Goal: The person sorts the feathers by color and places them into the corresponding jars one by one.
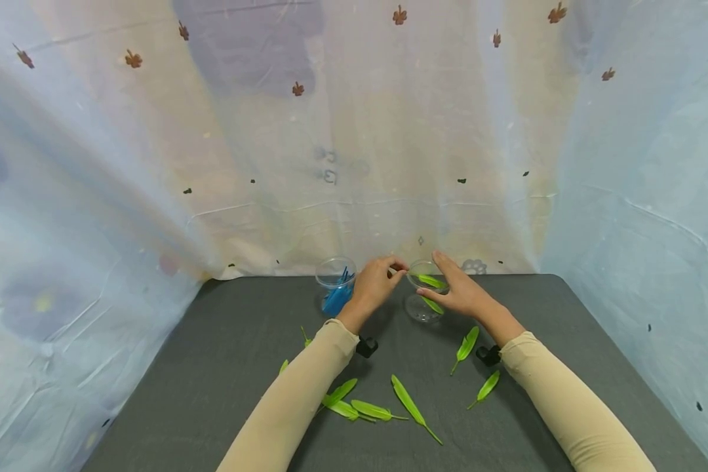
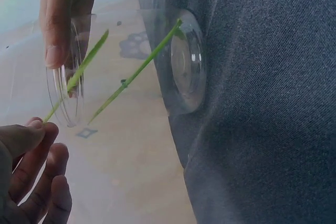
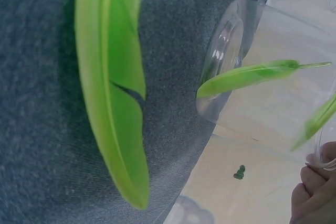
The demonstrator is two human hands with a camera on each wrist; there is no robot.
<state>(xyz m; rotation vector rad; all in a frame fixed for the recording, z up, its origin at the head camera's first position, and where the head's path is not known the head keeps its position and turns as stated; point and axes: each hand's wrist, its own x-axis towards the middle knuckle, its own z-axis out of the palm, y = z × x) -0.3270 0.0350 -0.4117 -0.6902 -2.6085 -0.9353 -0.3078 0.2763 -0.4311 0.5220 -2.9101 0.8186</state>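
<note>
My left hand (image 1: pixel 377 285) pinches the stem of a green feather (image 2: pixel 86 64) between thumb and forefinger. Its vaned end reaches over the rim into a clear plastic cup (image 1: pixel 410 309). The other fingers of that hand are loosely bent in the left wrist view. My right hand (image 1: pixel 463 292) holds the cup near its rim, thumb on the near side and fingers on the far side. Inside the cup, a second green feather (image 3: pixel 252 77) leans slantwise, its tip near the bottom. The cup stands upright on the dark grey cloth.
Left of my left hand stands another clear cup (image 1: pixel 336 264) with thin blue strips (image 1: pixel 339 295) in it. Several green feathers lie on the grey-covered table (image 1: pixel 224 393), including one long feather (image 1: pixel 410 401) in front. A patterned curtain (image 1: pixel 377 131) hangs behind the table.
</note>
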